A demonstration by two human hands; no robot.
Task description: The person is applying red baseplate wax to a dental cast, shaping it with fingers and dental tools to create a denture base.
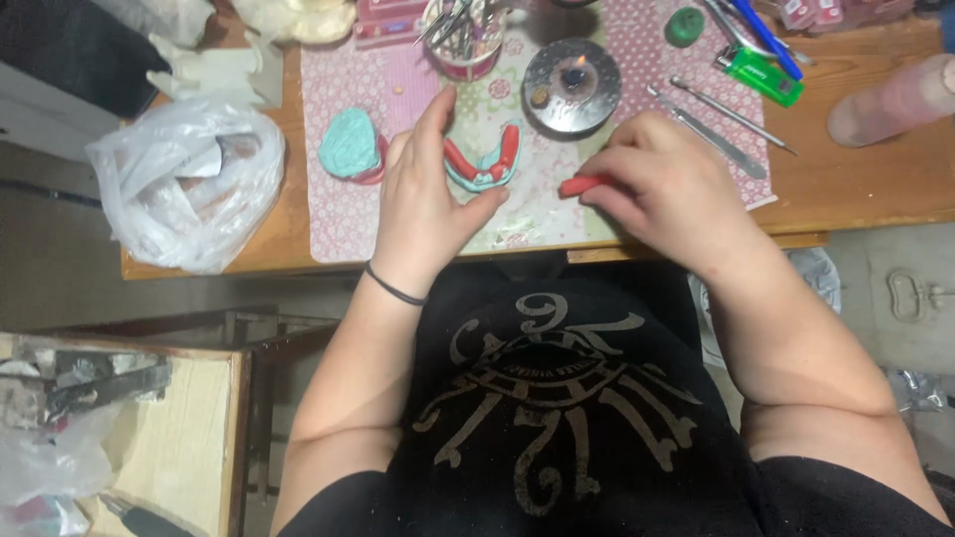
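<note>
The right hand (pixel 662 179) pinches one red stick (pixel 579 185) in a closed grip. The left hand (pixel 426 189) is open, touching one blue-green horseshoe mold (pixel 484 164) with two red strips, left of that grip. One white plastic bag (pixel 184 179) sits far left on the worktop (pixel 856 179).

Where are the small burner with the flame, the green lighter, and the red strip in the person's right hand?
small burner (pixel 571 86), head view, on its round metal top beside the flame.
green lighter (pixel 766 77), head view, middle of its green body.
red strip (pixel 577 185), head view, on the end showing left of the right hand (pixel 662 179).
</note>
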